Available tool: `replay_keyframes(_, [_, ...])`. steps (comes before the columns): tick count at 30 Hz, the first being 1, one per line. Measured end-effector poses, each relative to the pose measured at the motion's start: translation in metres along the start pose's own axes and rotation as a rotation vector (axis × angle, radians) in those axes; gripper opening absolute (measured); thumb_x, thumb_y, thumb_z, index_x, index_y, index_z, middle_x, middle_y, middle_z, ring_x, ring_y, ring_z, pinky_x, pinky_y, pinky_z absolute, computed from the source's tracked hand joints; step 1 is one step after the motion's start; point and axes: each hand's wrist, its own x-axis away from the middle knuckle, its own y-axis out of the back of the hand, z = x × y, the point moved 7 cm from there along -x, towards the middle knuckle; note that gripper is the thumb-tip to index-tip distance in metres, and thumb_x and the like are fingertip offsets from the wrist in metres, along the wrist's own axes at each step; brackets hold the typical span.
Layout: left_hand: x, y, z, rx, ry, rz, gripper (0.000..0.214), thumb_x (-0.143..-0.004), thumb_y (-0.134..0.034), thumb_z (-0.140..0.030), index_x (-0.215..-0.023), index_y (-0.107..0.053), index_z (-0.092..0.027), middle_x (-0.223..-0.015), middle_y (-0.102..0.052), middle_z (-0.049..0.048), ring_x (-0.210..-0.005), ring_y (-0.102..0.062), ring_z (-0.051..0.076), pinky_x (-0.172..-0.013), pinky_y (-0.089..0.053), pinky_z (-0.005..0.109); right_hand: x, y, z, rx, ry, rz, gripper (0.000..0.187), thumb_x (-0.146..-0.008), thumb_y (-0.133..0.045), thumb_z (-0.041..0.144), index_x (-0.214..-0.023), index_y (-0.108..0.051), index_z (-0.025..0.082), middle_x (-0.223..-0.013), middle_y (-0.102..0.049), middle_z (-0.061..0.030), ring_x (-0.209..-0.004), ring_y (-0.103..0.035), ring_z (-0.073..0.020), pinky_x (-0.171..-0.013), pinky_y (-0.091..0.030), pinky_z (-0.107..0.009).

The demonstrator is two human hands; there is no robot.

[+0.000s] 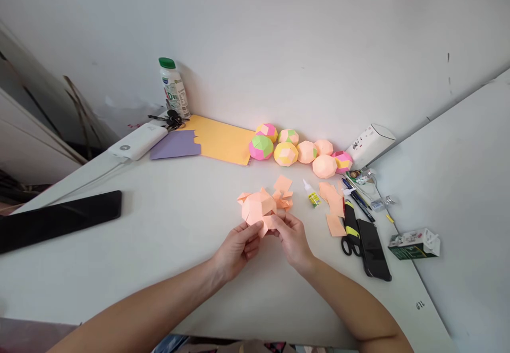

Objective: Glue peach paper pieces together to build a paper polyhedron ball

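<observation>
A partly built peach paper ball (255,207), with loose flaps at its edges, is held between my two hands above the table. My left hand (237,249) pinches its lower edge with thumb and fingers. On the right side, my right hand (292,239) grips a flap of the same ball between thumb and fingertips. Just behind it lie folded peach paper pieces (283,184). A small glue bottle (311,194) with a white nozzle lies to the right, beside flat peach paper sheets (335,224).
Several finished paper balls (286,154) line the wall near a white tube (370,143). Scissors (350,244), pens (360,201), a phone (374,249) and a carton (414,244) are at right. Yellow card (225,139), a bottle (174,90), a power bank (137,139) and a black device (59,220) are left.
</observation>
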Motion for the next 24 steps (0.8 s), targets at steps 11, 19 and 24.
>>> replay_keyframes(11, [-0.0028,0.0043,0.0004,-0.031,-0.002,-0.032,0.040,-0.067,-0.076,-0.035,-0.060,-0.040,-0.018,-0.045,-0.026,-0.0117,-0.041,-0.016,0.003,-0.040,-0.015,0.019,0.0016,-0.0042,0.0013,-0.002,-0.035,0.032,0.025,-0.074,-0.070,0.037,-0.063,-0.062,0.015,-0.063,-0.058,0.0014,-0.065,-0.059,-0.0141,-0.069,-0.055,-0.034])
replay_keyframes(19, [-0.0015,0.0047,0.0004,-0.040,0.007,-0.037,0.039,-0.067,-0.075,-0.035,-0.060,-0.040,-0.018,-0.045,-0.025,-0.0120,-0.040,-0.016,0.003,-0.039,-0.015,0.018,0.0032,-0.0054,0.0023,0.030,-0.080,0.029,0.026,-0.072,-0.072,0.037,-0.060,-0.060,0.016,-0.060,-0.055,0.0028,-0.062,-0.057,-0.0133,-0.068,-0.054,-0.034])
replay_keyframes(24, [-0.0010,0.0056,0.0011,-0.037,0.011,-0.054,0.043,-0.065,-0.075,-0.035,-0.058,-0.036,-0.019,-0.044,-0.025,-0.0120,-0.040,-0.017,0.003,-0.039,-0.016,0.018,0.0030,-0.0068,0.0025,0.064,-0.125,0.048,0.028,-0.069,-0.074,0.039,-0.059,-0.060,0.016,-0.058,-0.053,0.0035,-0.059,-0.057,-0.0133,-0.066,-0.053,-0.033])
